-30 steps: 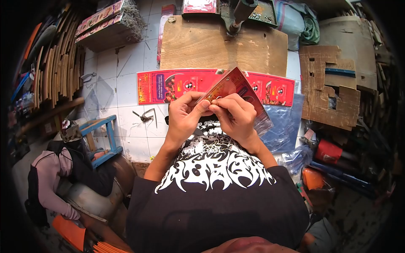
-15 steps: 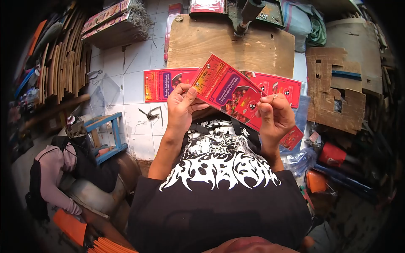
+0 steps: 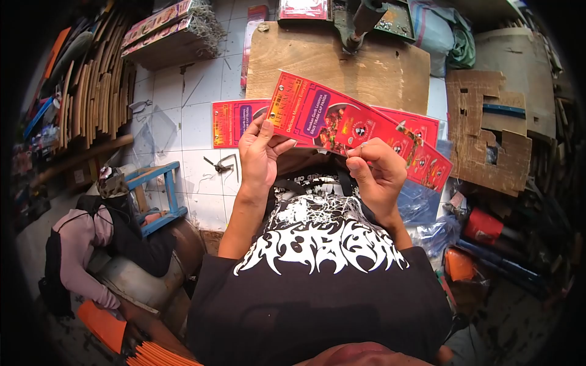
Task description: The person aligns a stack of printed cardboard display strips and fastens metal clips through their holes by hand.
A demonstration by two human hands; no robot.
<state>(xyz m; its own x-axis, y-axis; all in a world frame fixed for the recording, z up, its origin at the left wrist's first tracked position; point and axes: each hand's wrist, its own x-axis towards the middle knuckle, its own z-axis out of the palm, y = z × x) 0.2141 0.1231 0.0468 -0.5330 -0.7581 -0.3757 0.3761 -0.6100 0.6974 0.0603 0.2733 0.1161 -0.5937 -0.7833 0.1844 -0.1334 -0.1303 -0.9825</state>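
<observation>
From my remote station I record the right hand [image 3: 379, 175]: thumb and forefinger pinched on a thin item [image 3: 348, 150] — too small to identify. The left hand [image 3: 259, 157] grips one end of a red printed strip [image 3: 342, 122], which extends behind the right fingertips. Beyond the fingers — another red strip [image 3: 229, 125], then a wooden board [image 3: 336, 55].

Lateral passage for L hand [image 3: 261, 155] ran over tiled flr [image 3: 194, 160]; blk tool [image 3: 221, 167] and blue frame [image 3: 169, 192] obstructed it. Fwd, held red strip [image 3: 354, 125] spanned path to wooden bd [image 3: 329, 58]; metal post [image 3: 369, 21] stood at bd's far edge. Cardbd [image 3: 467, 146] flanked R side
</observation>
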